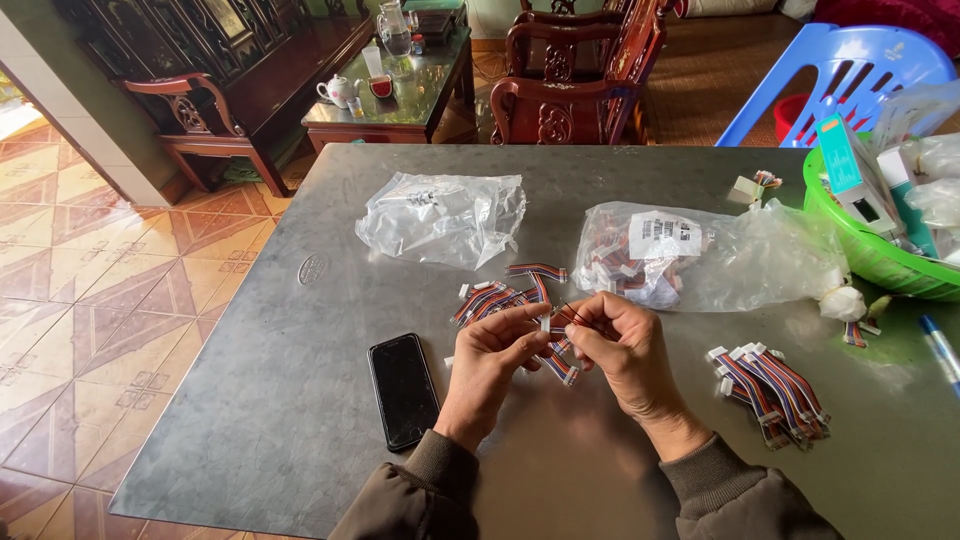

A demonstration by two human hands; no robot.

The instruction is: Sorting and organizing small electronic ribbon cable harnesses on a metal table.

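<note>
My left hand [492,362] and my right hand [622,345] meet over the grey table [300,400], both pinching one short multicoloured ribbon cable [556,366] with white connectors. Just beyond my fingers lies a loose heap of the same cables [500,295]. A tidy bundle of cables [772,388] rests to the right of my right hand. A black phone [403,388] lies face up left of my left wrist.
Two clear plastic bags sit further back: one [442,217] at centre left, one [700,258] with cables inside at centre right. A green basket [870,250] of packages stands at the right edge, a pen [940,350] beside it. Wooden chairs and a blue plastic chair [850,70] stand beyond the table.
</note>
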